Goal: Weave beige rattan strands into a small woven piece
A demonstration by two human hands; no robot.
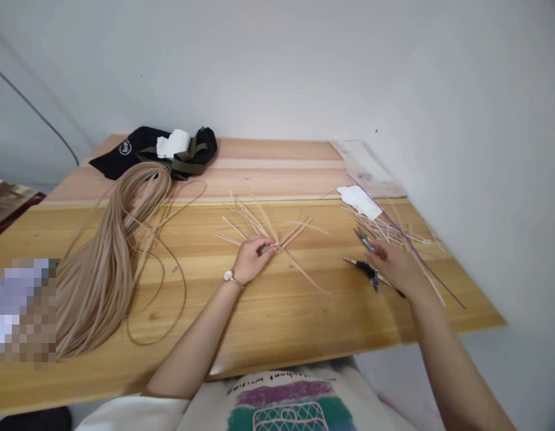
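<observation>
My left hand, with a watch on the wrist, pinches the crossing point of a small bundle of pale rattan strips. The strips fan out over the wooden table to both sides, and one long end trails toward the lower right. Over the table's right side, my right hand is closed around a small cutting tool like snips, its tips pointing up and left. Just below lies a black-handled tool, partly behind the hand; its exact kind is unclear.
A large hank of rattan cord spreads across the left side, with loose loops. Behind it are a black bag and white tissue. At right lie cut strips, white paper and a thin purple stick. The wall borders the table.
</observation>
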